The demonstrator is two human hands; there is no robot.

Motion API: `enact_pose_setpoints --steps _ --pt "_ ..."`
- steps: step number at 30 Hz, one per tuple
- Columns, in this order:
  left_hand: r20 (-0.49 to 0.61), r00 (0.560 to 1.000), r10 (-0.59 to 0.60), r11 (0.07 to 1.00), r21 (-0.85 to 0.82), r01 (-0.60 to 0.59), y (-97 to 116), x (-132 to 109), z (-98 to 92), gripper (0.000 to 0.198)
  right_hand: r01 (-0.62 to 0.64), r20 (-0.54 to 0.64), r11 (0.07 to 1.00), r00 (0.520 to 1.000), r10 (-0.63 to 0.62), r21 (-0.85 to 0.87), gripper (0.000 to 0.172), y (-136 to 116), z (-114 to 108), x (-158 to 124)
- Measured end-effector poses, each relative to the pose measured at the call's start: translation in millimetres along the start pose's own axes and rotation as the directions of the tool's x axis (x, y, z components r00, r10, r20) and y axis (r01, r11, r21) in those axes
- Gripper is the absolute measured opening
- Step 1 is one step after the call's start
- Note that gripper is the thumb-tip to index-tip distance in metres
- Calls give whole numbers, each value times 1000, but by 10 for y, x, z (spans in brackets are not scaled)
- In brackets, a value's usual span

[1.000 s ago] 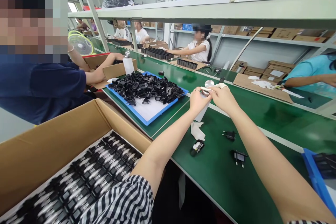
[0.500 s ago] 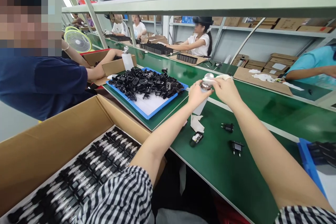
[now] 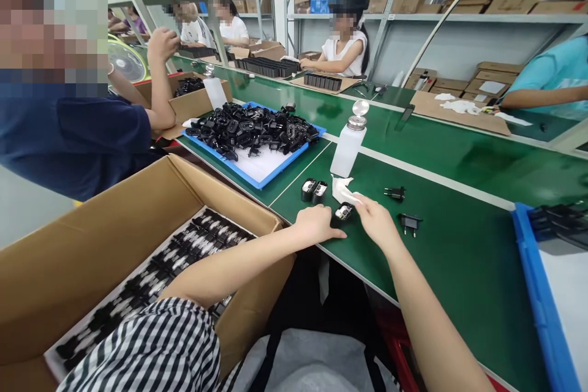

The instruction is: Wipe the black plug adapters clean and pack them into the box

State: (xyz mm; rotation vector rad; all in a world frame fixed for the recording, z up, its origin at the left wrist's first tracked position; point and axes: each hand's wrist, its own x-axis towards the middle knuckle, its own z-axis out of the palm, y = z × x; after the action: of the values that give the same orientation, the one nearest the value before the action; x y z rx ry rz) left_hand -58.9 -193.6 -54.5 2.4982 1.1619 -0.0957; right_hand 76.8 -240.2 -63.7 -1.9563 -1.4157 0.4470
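Both hands (image 3: pixel 316 225) (image 3: pixel 376 225) at small black plastic adapter (image 3: pixel 343 212), crumpled white cloth (image 3: pixel 343 191).

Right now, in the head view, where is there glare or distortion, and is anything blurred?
Head view: the green table shows soft glare from overhead light; the wide lens bends the shelf rails and stretches the cardboard box at the edge; the white bottle, the left hand and the right hand look sharp.
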Motion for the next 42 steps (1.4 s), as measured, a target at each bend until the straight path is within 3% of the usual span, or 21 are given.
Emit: enact_pose_setpoints --steps 7,16,18,20,23,26,29,31,33,37,42 --pt "-156 988 21 996 -83 -35 3 67 162 33 201 109 976 972 -209 79 34 -21 143 -141" --pt "-169 985 14 992 -124 -35 18 50 213 39 240 257 970 936 -240 30 29 36 -97 -165" --pt "-135 991 17 995 -95 -30 37 33 158 40 225 235 972 944 -233 61 30 15 -134 -90" --pt "-60 998 10 999 -48 -13 20 -1 32 42 152 110 984 980 -163 95 32 10 -154 6" --pt "52 992 -117 992 62 114 -137 -47 -259 41 98 -44 991 995 -94 95 32 -3 -138 159" --pt "-31 978 -207 977 51 208 -425 24 -494 46 124 -31 990 992 -126 -64 31 -84 -38 295" --pt "-80 996 25 973 -228 -43 -678 258 -517 71 148 -10 963 988 -154 -224 31 -229 120 411" --pt "-92 967 236 867 -430 -252 -759 440 -438 82 165 -13 949 984 -175 -269 31 -326 219 474" --pt "-134 931 339 774 -524 -357 -777 583 -343 84 195 6 927 979 -204 -319 31 -396 290 517" --pt "-192 933 304 754 -551 -359 -749 686 -225 78 278 128 873 961 -247 -402 29 -431 343 528" --pt "-167 930 327 710 -606 -359 -741 670 -195 73 362 219 808 931 -291 -464 30 -319 299 455"
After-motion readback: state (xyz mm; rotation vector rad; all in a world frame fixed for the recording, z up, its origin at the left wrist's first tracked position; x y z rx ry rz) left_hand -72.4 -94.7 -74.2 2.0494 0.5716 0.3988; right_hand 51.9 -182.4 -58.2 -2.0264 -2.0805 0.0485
